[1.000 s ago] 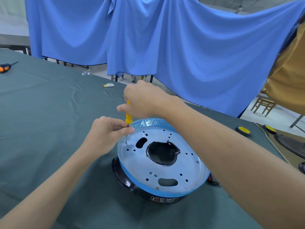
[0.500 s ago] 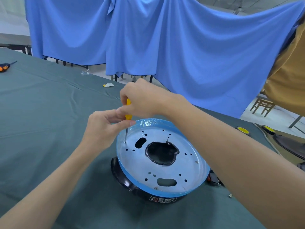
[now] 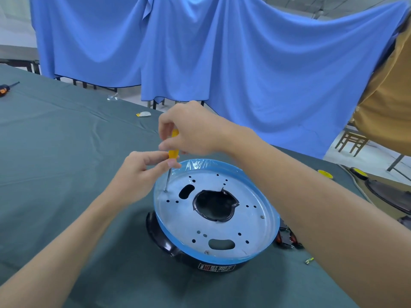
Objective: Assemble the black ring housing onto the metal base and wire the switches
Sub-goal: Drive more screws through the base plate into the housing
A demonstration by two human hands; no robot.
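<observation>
A round metal base (image 3: pixel 233 221) with a blue film-covered rim lies on top of the black ring housing (image 3: pixel 160 237) in the middle of the table. A yellow-handled screwdriver (image 3: pixel 173 152) stands upright, its tip on a screw (image 3: pixel 165 191) at the plate's left edge. My right hand (image 3: pixel 191 132) grips the top of the handle. My left hand (image 3: pixel 142 174) pinches the handle's lower end with thumb and fingers. Two more screws sit in the plate at the right and front. Red and black switch parts (image 3: pixel 285 238) show beside the housing, partly behind my right forearm.
The table wears a dark green cloth (image 3: pixel 66 152). An orange tool (image 3: pixel 5 88) lies far left, a small yellow-white piece (image 3: pixel 143 114) at the back edge, a small connector (image 3: pixel 309 261) front right, yellow-topped discs (image 3: pixel 324 173) far right. Blue drapes hang behind; a person in tan stands right.
My left hand has slid from the shaft near the screw up to the handle's lower end. My right hand has turned on the handle. The screwdriver stays on the same screw.
</observation>
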